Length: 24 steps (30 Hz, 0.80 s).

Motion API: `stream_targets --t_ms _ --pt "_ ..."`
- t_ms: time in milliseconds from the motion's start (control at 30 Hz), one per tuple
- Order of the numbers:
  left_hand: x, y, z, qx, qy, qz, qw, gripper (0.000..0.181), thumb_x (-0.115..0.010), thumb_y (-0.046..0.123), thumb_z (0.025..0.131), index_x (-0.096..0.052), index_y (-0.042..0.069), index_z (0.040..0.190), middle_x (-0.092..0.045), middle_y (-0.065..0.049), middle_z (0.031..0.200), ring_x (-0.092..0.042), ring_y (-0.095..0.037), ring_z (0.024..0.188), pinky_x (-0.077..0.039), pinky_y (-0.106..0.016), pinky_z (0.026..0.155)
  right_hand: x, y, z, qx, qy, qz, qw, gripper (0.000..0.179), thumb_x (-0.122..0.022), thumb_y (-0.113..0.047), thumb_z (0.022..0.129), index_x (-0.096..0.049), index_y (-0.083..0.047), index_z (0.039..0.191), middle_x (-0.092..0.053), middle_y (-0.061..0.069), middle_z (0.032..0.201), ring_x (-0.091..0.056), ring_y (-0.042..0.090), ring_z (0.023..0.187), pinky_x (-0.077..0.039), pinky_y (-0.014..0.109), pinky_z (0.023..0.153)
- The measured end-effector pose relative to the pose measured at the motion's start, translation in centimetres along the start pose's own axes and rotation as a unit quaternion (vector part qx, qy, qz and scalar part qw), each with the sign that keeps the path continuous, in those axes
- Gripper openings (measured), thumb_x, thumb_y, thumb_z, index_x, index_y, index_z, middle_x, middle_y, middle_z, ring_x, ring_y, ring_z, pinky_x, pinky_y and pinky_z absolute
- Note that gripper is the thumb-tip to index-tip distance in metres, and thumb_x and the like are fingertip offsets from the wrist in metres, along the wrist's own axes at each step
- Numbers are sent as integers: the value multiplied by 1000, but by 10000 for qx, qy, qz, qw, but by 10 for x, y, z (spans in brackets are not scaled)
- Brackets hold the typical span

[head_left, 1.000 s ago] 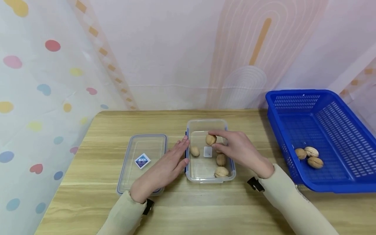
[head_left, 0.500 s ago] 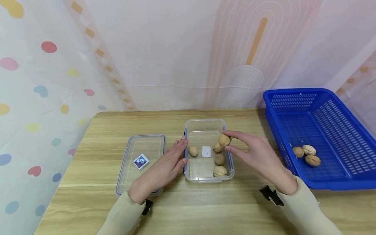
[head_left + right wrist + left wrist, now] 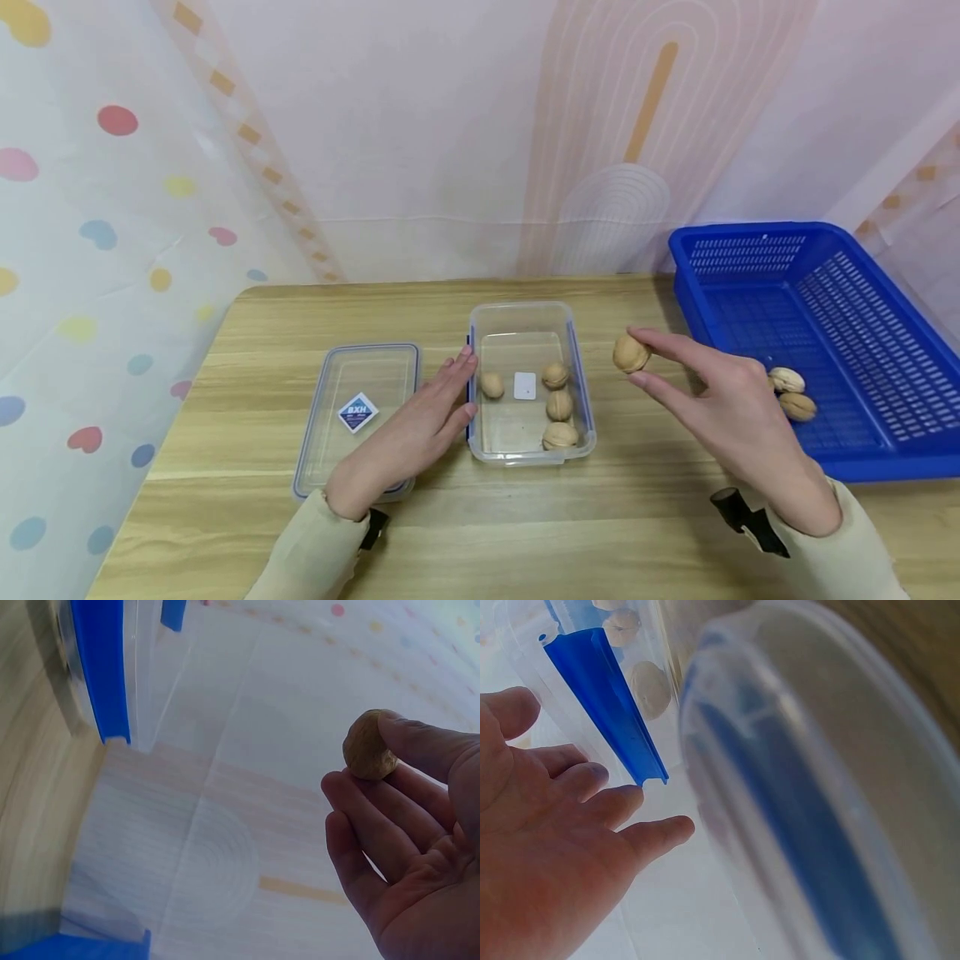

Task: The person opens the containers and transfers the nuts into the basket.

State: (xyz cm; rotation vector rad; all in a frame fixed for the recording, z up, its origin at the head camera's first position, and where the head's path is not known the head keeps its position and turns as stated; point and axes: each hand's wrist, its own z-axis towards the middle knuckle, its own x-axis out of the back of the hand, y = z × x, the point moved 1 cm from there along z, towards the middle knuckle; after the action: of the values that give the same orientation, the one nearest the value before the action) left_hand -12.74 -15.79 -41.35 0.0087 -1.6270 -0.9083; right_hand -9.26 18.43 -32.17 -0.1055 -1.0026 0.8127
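Between thumb and fingers, my right hand (image 3: 731, 408) pinches a walnut (image 3: 631, 353) in the air, to the right of the clear plastic container (image 3: 525, 317). The right wrist view shows the same walnut (image 3: 367, 746) at the fingertips. Inside the container lie a walnut (image 3: 492, 385) by the left wall and several more, such as the walnut (image 3: 559, 436), along the right wall. My left hand (image 3: 408, 437) lies with straight fingers at the container's left side, fingertips at its blue latch (image 3: 604, 701). Under that forearm is the clear lid (image 3: 352, 367) with a blue seal.
At the right stands a blue plastic basket (image 3: 682, 292), with walnuts (image 3: 797, 407) in it, partly hidden by my right hand. A patterned curtain (image 3: 420, 150) hangs behind the wooden table (image 3: 480, 533).
My right hand has carried the walnut out of the container, past its right wall toward the basket. My left hand stays at the container's left side.
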Motion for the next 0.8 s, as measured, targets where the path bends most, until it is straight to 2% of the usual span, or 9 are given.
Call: stream_targets --t_ms 100,133,233,267,367,433,600,700,800 --pt "0 0 0 -19 -4 27 10000 63 -44 31 113 -19 5 165 -11 -8 172 -17 -36 157 -21 -59 123 6 2 -3 39 102 -47 9999 58 -89 -2 78 -73 -14 132 -77 2 116 -29 -7 51 -36 13 55" --pt "0 0 0 -25 -5 34 10000 63 -44 31 113 -19 5 165 -11 -8 172 -17 -36 157 -21 -58 123 8 2 -4 70 134 -82 9999 56 -88 -5 80 -73 -14 132 -77 2 115 -28 -7 50 -33 13 50" --pt "-1 0 1 -31 -16 36 10000 64 -44 31 113 -19 5 165 -11 -8 172 -16 -35 157 -21 -59 123 14 5 -7 201 289 -111 9993 42 -81 -25 91 -73 -11 131 -77 8 118 -24 -8 49 -27 12 44" --pt "-1 0 1 -23 -19 37 10000 64 -44 31 113 -18 5 165 -11 -7 172 -16 -35 157 -21 -59 122 16 5 -7 248 344 -105 9990 42 -76 -34 95 -74 -11 130 -77 9 116 -16 -7 48 -22 15 41" --pt "-1 0 1 0 -34 27 10000 64 -44 32 113 -18 6 165 -10 -7 172 -16 -35 157 -22 -60 122 21 6 -9 351 550 -102 9978 56 -61 -55 98 -75 -9 128 -78 11 111 -13 -7 48 -18 15 40" --pt "-1 0 1 0 -37 21 10000 64 -43 32 113 -18 6 165 -10 -7 172 -16 -35 157 -21 -60 122 25 6 -10 339 655 -127 9972 59 -59 -58 97 -75 -9 127 -78 9 106 -14 -6 49 -17 15 41" --pt "-1 0 0 -50 -28 3 10000 64 -44 31 113 -18 5 165 -10 -8 172 -16 -36 157 -21 -59 123 38 7 -17 29 691 -321 9971 41 -79 -30 93 -75 -12 130 -78 10 108 -25 -8 49 -19 13 40" --pt "-1 -1 0 -56 -16 3 10000 64 -44 31 113 -18 5 165 -11 -8 172 -16 -36 157 -21 -59 123 44 10 -22 -202 736 -419 9962 48 -87 -11 85 -74 -14 131 -77 11 112 -36 -9 50 -20 13 40" --pt "-1 -1 0 -48 -12 18 10000 64 -44 31 113 -18 5 165 -11 -7 172 -16 -35 157 -21 -59 123 48 13 -26 -366 872 -477 9944 51 -87 -6 82 -74 -15 131 -74 -9 120 -36 -11 50 -19 13 40"
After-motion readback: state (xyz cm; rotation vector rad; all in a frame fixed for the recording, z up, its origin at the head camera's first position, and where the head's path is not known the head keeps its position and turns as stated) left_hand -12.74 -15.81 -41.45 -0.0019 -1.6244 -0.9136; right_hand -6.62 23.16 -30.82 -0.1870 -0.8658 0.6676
